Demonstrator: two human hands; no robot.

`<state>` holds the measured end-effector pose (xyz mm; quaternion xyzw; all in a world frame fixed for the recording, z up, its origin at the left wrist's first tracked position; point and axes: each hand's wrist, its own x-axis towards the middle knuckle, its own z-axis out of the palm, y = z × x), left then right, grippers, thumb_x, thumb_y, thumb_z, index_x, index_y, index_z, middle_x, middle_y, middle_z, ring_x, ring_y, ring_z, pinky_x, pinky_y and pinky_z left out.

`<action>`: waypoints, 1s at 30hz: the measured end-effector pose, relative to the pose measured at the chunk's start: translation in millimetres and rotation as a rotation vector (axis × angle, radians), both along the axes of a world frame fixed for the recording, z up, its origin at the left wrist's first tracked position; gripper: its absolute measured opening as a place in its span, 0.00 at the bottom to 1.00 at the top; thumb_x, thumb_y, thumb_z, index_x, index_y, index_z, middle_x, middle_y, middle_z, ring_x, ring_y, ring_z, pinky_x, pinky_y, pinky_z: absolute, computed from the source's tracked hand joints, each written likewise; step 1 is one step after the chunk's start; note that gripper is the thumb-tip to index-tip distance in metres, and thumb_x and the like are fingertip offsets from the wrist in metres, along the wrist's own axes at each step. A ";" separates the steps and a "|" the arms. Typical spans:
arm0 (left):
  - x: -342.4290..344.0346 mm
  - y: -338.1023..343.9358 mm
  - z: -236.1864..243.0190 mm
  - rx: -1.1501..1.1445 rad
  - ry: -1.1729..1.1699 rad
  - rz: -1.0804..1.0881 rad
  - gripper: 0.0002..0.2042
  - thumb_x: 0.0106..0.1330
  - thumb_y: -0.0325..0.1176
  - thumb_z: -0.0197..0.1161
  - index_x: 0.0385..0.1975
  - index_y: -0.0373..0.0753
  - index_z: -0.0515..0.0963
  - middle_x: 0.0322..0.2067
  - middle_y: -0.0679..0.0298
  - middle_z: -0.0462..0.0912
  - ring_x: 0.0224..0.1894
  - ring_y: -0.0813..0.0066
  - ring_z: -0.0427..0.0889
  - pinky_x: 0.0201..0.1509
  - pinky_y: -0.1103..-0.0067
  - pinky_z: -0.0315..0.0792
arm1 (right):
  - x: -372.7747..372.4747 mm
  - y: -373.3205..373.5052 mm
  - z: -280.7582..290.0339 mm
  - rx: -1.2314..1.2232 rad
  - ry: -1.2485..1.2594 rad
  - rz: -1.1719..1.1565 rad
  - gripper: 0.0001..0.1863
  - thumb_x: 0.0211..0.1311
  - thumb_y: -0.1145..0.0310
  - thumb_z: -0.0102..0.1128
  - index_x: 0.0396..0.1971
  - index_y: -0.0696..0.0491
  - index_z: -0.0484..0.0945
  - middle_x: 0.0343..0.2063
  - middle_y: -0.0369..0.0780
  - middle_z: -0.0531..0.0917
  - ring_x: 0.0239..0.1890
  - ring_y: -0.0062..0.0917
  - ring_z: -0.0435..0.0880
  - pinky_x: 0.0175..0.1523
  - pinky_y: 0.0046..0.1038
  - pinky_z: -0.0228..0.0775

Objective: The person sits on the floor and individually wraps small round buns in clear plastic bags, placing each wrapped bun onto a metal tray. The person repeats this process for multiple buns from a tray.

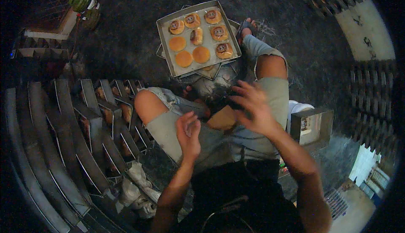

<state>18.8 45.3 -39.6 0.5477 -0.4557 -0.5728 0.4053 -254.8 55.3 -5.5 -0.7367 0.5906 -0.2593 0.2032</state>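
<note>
My left hand (188, 135) hovers over my left thigh, fingers raised and a little apart, holding nothing I can see. Above my right thigh is my right hand (254, 108), its fingers spread and slightly blurred, with nothing visible in it. A square metal tray (163, 43) lies past my knees on a stack of other trays. On it are several round golden buns; some, like one bun (219, 33), are in clear wrappers with dark print, while a plain bun (201, 55) shows no print. A brown flat piece (222, 119) shows between my thighs, partly hidden by my right hand.
Stacked dark metal trays (63, 123), some with buns inside, crowd the left side. A metal box (324, 127) with printed clear wrappers stands beside my right thigh. Crumpled pale sacks (137, 191) lie at lower left. More trays (371, 93) line the right.
</note>
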 end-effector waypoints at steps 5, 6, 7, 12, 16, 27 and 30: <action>-4.1 12.2 -0.8 0.081 -0.011 -0.106 0.18 0.71 0.29 0.68 0.57 0.37 0.74 0.55 0.62 0.78 0.56 0.73 0.79 0.58 0.75 0.74 | -173.5 215.2 -97.4 -0.140 -0.040 -1.279 0.14 0.64 0.73 0.64 0.47 0.61 0.79 0.44 0.47 0.81 0.49 0.39 0.81 0.56 0.37 0.72; -14.4 7.8 1.6 0.091 0.007 -0.147 0.17 0.71 0.29 0.68 0.57 0.37 0.74 0.54 0.63 0.78 0.55 0.73 0.79 0.58 0.76 0.74 | -206.5 253.2 -134.6 -0.017 0.189 -1.325 0.18 0.64 0.70 0.64 0.51 0.61 0.78 0.48 0.49 0.81 0.51 0.42 0.81 0.58 0.39 0.72; -31.8 2.1 1.8 0.102 0.042 -0.204 0.17 0.71 0.29 0.68 0.57 0.37 0.75 0.54 0.63 0.78 0.54 0.74 0.80 0.58 0.77 0.74 | -231.7 286.2 -161.3 0.101 0.437 -1.374 0.22 0.64 0.67 0.65 0.56 0.61 0.78 0.52 0.51 0.80 0.54 0.44 0.81 0.60 0.41 0.72; -79.8 -13.0 31.9 -0.032 0.093 -0.415 0.16 0.70 0.30 0.68 0.55 0.37 0.76 0.51 0.62 0.79 0.52 0.74 0.81 0.57 0.76 0.75 | -224.4 297.4 -197.1 0.412 0.603 -1.264 0.30 0.63 0.60 0.65 0.62 0.58 0.75 0.59 0.54 0.77 0.63 0.49 0.75 0.65 0.49 0.68; -95.7 -0.2 46.7 -0.037 0.099 -0.482 0.18 0.67 0.32 0.71 0.54 0.37 0.77 0.51 0.59 0.80 0.52 0.72 0.81 0.57 0.74 0.75 | -213.1 296.3 -144.8 0.107 0.423 -1.263 0.16 0.64 0.66 0.68 0.49 0.56 0.79 0.62 0.52 0.76 0.67 0.48 0.73 0.69 0.47 0.65; -224.0 23.3 54.7 -0.081 0.642 -0.425 0.20 0.69 0.34 0.71 0.57 0.35 0.76 0.49 0.59 0.83 0.52 0.72 0.84 0.57 0.76 0.76 | -56.0 108.5 60.3 -0.438 -0.466 -1.087 0.09 0.73 0.75 0.62 0.49 0.59 0.76 0.61 0.47 0.78 0.55 0.30 0.81 0.61 0.31 0.71; -179.3 -12.3 60.7 -0.091 0.422 -0.319 0.08 0.73 0.31 0.66 0.44 0.34 0.82 0.37 0.65 0.85 0.40 0.80 0.83 0.46 0.80 0.76 | -47.6 76.7 48.9 -0.409 -0.777 -0.911 0.22 0.68 0.73 0.67 0.59 0.60 0.74 0.54 0.44 0.82 0.51 0.27 0.83 0.57 0.30 0.74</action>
